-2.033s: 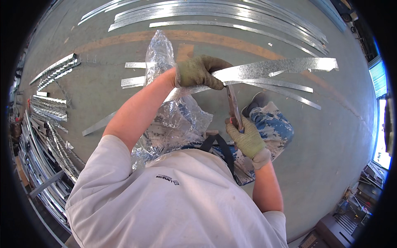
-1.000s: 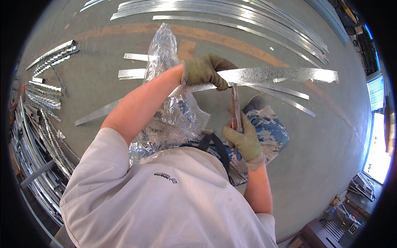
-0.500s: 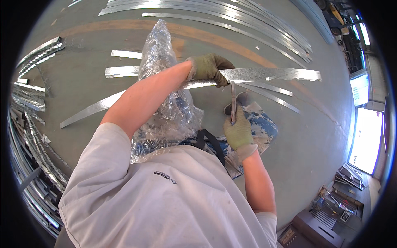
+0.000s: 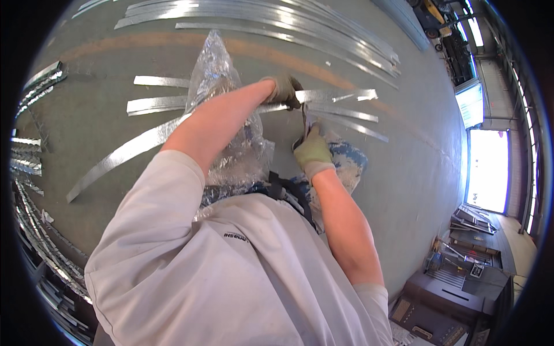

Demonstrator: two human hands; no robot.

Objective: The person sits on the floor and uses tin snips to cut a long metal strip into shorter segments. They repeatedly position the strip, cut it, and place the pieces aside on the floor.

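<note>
My left hand (image 4: 284, 91), in a green-grey work glove, is closed over a long, thin galvanized metal strip (image 4: 130, 147). The strip runs beneath my left forearm and across my plastic-wrapped leg, curving down at the far left. Beyond my left fingers its other end (image 4: 360, 94) sticks out to the right, with a slit or notch along it. My right hand (image 4: 314, 151), gloved in pale green, grips metal snips (image 4: 304, 118) by the handles. Their head points up at the strip's lower edge, just right of my left fingers. Whether the jaws touch the strip is too small to tell.
Clear plastic wrap (image 4: 214, 69) covers one leg. Other short strips (image 4: 153, 105) lie below on the grey floor. Long metal strips (image 4: 259, 17) spread across the far floor. Bundled metal profiles (image 4: 49, 242) line the left side. A dark metal cabinet (image 4: 444, 297) stands lower right.
The whole view has shifted, with the hands and the strip now lying further left in it. The snips have tilted slightly, and both hands keep their holds.
</note>
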